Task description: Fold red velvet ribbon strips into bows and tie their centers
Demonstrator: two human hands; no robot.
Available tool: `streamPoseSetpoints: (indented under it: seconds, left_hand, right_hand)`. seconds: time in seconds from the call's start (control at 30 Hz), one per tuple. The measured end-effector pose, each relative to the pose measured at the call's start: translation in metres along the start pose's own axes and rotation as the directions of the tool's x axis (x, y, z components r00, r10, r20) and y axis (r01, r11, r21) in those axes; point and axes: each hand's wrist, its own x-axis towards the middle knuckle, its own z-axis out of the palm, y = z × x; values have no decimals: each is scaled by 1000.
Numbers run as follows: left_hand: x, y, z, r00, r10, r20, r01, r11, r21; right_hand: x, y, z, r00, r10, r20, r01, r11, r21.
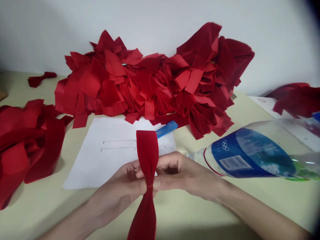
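A strip of dark red velvet ribbon [148, 146] stands upright between my hands, gathered to a narrow waist at its middle. My left hand [122, 186] pinches this waist from the left side, thumb in front. From the right, my right hand [177, 173] pinches the same spot, its thumb almost meeting the other. The ribbon flares out above and below the pinch, and its lower end runs out of the picture. Just behind lies a white paper sheet [85, 166] with ruled black lines, bearing a blue tool [167, 129] whose near end the ribbon hides.
A large heap of red ribbon pieces [150, 83] lies along the wall. Loose ribbon [47, 146] piles up at left, with one small gathered piece [41, 79] behind it. At right, a clear plastic bottle with a blue label [240, 153] lies on its side near more red ribbon [300, 98].
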Motion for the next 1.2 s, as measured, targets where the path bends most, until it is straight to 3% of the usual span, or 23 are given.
streamPoseSetpoints:
  seconds: [0.1, 0.23, 0.4, 0.53, 0.7, 0.9, 1.03, 1.2]
  left_hand:
    - [0, -3, -2, 1000, 3, -9, -3, 999, -44]
    - [1, -5, -3, 995, 17, -96, -14, 1000, 28]
    - [-1, 5, 0, 947, 170, -272, -55, 922, 383]
    - [-1, 11, 4, 900, 297, -319, -68, 818, 572]
    - [0, 9, 2, 895, 269, -355, -21, 821, 571]
    - [0, 7, -3, 920, 206, -334, -24, 879, 476]
    - [-1, 8, -2, 939, 177, -296, -45, 914, 402]
    - [-1, 7, -1, 962, 128, -242, -43, 944, 328]
  right_hand:
    - [3, 0, 2, 1000, 4, 18, -7, 981, 196]
    - [4, 1, 0, 994, -6, -108, 20, 992, 128]
    - [6, 1, -1, 978, -58, -199, 63, 998, 21]
    - [9, 3, 2, 962, -105, -254, 91, 994, -65]
    - [11, 7, 5, 953, -149, -264, 108, 981, -164]
    - [8, 4, 2, 927, -189, -323, 98, 956, -277]
    - [6, 0, 2, 908, -175, -380, 77, 963, -259]
    - [7, -2, 4, 928, -174, -329, 125, 978, -165]
